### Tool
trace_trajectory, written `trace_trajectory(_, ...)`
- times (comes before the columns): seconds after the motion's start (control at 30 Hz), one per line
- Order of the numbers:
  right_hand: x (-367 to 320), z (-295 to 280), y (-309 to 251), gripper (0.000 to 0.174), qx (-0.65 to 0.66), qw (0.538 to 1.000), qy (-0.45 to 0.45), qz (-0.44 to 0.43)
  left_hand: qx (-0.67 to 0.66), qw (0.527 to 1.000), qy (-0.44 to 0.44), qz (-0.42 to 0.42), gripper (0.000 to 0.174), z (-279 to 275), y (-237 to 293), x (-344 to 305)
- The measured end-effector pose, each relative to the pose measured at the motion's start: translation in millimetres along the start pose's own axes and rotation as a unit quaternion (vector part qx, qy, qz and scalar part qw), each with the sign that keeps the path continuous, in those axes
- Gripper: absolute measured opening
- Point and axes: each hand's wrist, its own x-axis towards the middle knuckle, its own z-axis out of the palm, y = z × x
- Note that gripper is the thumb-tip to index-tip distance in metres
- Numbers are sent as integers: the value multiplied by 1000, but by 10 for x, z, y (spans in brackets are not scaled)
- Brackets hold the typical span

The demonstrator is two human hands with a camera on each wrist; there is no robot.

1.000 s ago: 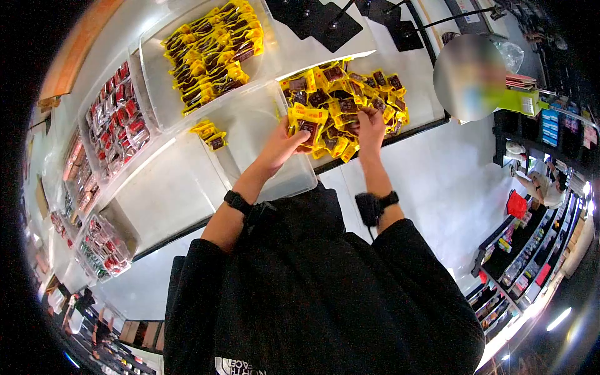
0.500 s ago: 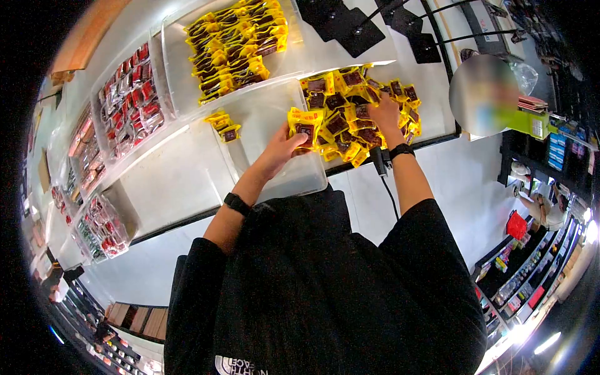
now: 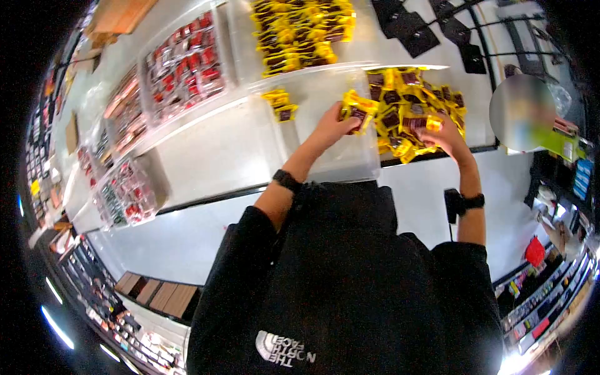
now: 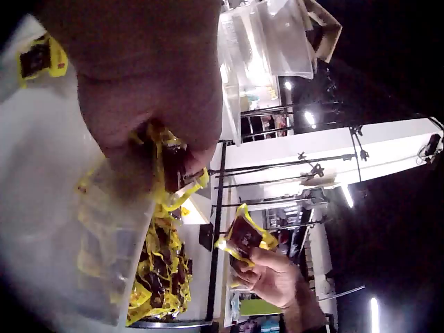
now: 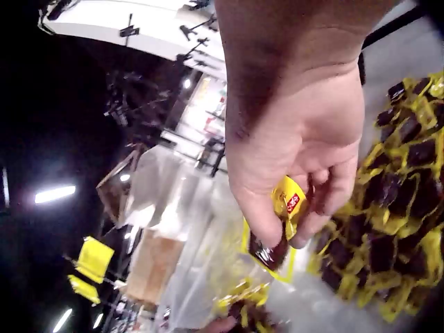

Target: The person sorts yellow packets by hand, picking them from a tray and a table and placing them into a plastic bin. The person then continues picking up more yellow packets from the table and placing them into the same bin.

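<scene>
My left hand point(image 3: 326, 131) pinches yellow-edged snack packets point(image 3: 360, 111) with dark contents, thumb on top, over the right end of a clear plastic bin point(image 3: 350, 167). In the left wrist view the fingers partly hide these packets. Just to the right, my right hand point(image 3: 451, 136) grips a single packet of the same kind point(image 5: 269, 254) between thumb and fingers, above a loose heap of such packets point(image 3: 400, 149). A short row of the packets point(image 3: 280, 106) lies inside the bin, left of my left hand.
Behind stands another clear bin with neat rows of yellow packets point(image 3: 300, 37). To the left are bins of red packets point(image 3: 187, 59) and pinkish packets point(image 3: 125, 106). Black display stands point(image 3: 412, 31) occupy the back right. The table's dark front edge point(image 3: 212, 199) runs near my body.
My right hand reached into the heap and has come back toward me with a packet. The left hand keeps hold of its packets. The head view has swung, shifting the scene rightward.
</scene>
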Motion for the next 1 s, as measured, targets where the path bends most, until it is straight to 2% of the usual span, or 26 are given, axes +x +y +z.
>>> trace_trajectory(0.03, 25, 110, -59, 30, -84, 996, -40, -7, 40, 999, -24, 20, 45, -43, 42, -33)
trace_trajectory(0.1, -35, 514, -466, 30, -76, 988, -101, -83, 24, 997, -78, -2, 46, -124, 61, -120)
trace_trajectory(0.13, 51, 683, -493, 28, -84, 985, -109, -104, 48, 995, -83, 1, 44, -146, 65, -173)
trace_trajectory(0.17, 99, 822, -553, 31, -96, 986, -112, -74, 27, 993, -106, 35, 40, -188, -15, -194)
trace_trajectory(0.23, 237, 1108, -541, 36, -186, 962, 2, -200, 15, 995, -47, 86, 33, -248, -17, -342)
trace_trajectory(0.3, 413, 1401, -396, 39, -65, 967, 74, -233, 60, 997, -42, 25, 33, -407, 102, -455)
trace_trajectory(0.37, 376, 1554, -491, 38, -39, 985, 55, -157, -88, 996, -20, 26, 34, -502, -20, -564)
trace_trajectory(0.4, 369, 1628, -530, 39, -51, 980, 85, -173, -88, 996, -11, -6, 34, -614, -194, -527)
trace_trajectory(0.43, 383, 1700, -538, 39, -65, 974, 110, -189, -70, 997, -22, 2, 36, -658, -109, -635)
trace_trajectory(0.47, 427, 1771, -511, 40, -66, 967, 135, -204, -144, 989, 11, -23, 37, -620, -50, -699)
trace_trajectory(0.5, 461, 1800, -502, 41, -65, 960, 155, -222, -125, 992, 5, -32, 41, -679, -142, -715)
trace_trajectory(0.57, 438, 1807, -585, 43, -48, 963, 167, -209, -210, 977, 0, -43, 41, -637, -23, -782)
trace_trajectory(0.6, 417, 1828, -631, 46, -25, 965, 164, -204, -208, 977, -4, -45, 41, -639, -38, -780)
trace_trajectory(0.67, 400, 1848, -679, 49, -29, 969, 153, -192, -33, 999, 6, -14, 42, -679, -76, -783)
trace_trajectory(0.73, 410, 1873, -672, 53, -36, 973, 137, -180, -7, 1000, -11, -14, 44, -768, -83, -802)
trace_trajectory(0.83, 444, 1892, -557, 61, -107, 957, 133, -235, 27, 998, -48, -11, 46, -820, -73, -816)
trace_trajectory(0.9, 477, 1927, -473, 70, -121, 915, 220, -316, 39, 997, -63, -9, 46, -819, -37, -832)
trace_trajectory(0.93, 467, 1936, -458, 75, -84, 946, 192, -246, 17, 998, -65, 0, 47, -788, -14, -838)
trace_trajectory(0.97, 510, 1972, -392, 75, -83, 947, 184, -250, -5, 998, -66, 9, 48, -758, 13, -838)
trace_trajectory(1.0, 581, 2041, -267, 74, 25, 974, 143, -173, -2, 998, -65, -4, 46, -743, 24, -838)
